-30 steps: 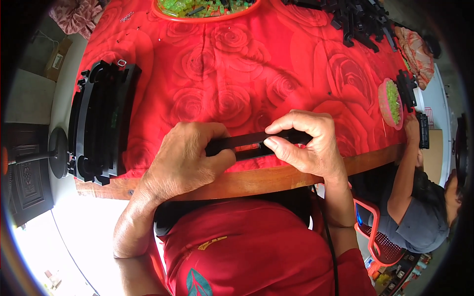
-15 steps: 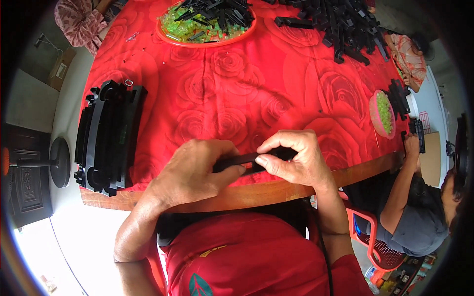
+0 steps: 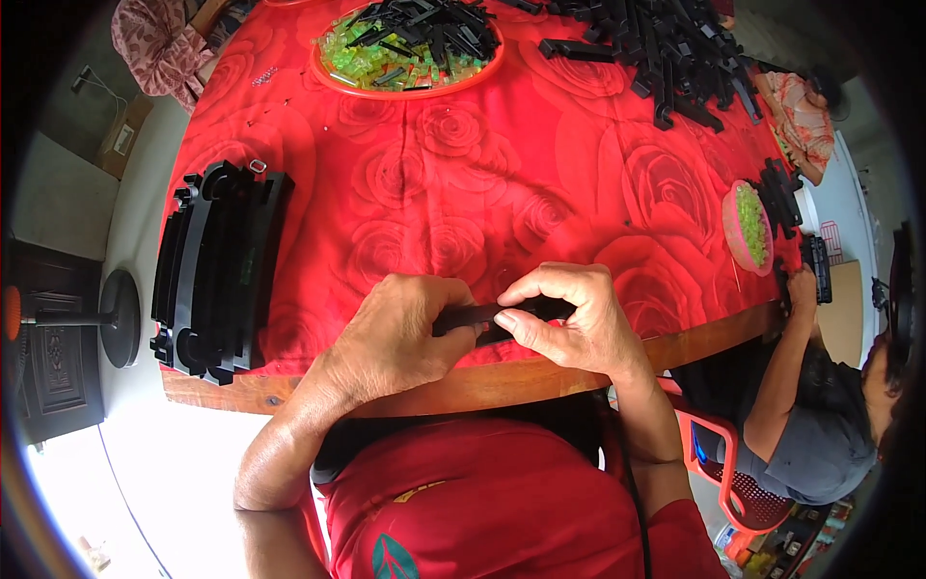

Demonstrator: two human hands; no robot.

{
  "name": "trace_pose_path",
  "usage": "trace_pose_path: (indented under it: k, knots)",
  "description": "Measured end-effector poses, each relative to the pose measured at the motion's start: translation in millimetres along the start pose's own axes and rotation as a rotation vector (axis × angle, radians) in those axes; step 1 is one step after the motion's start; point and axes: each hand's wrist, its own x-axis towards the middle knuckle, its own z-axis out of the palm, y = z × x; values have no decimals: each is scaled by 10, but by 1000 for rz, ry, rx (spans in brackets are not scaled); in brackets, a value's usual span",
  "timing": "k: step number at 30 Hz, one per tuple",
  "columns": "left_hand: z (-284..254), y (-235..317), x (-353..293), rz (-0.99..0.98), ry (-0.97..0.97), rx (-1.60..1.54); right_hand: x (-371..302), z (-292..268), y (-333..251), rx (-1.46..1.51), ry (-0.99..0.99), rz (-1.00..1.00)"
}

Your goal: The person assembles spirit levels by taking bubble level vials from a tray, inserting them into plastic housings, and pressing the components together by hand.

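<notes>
Between my two hands, over the near edge of the table, is a long black plastic part (image 3: 487,315). My left hand (image 3: 405,328) is closed round its left end, thumb and fingers covering much of it. At the other end, my right hand (image 3: 569,318) pinches the part between thumb and forefinger. A little red tablecloth shows beneath it; any smaller piece at my fingertips is too small to make out. To the left lies a row of black plastic strips (image 3: 222,270) set side by side, with a small pale ring-like piece (image 3: 258,166) at its far end.
A red-rimmed tray (image 3: 410,94) of green translucent bits and black pieces stands at the back. Black parts (image 3: 666,58) are heaped at the far right. A pink bowl (image 3: 735,232) of green bits sits near a co-worker's hand (image 3: 803,289). The table's wooden edge (image 3: 502,381) curves before me.
My left hand has shifted slightly right, closer to my right hand, and less of the black part shows between them. The view has moved a little.
</notes>
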Motion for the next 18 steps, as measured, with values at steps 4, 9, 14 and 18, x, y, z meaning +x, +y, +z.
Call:
trace_pose_path:
  k: [4, 9, 14, 18]
  knots:
    - [5, 7, -30, -6, 12, -1, -4, 30, -3, -64, 17, -79]
    - [-21, -20, -40, 42, 35, 42, 62, 7, -1, -40, 2, -85]
    - [-345, 119, 30, -22, -13, 115, 253, -142, -70, -16, -3, -57]
    - [-398, -58, 41, 2, 1, 144, 424, -316, 36, -28, -128, -37]
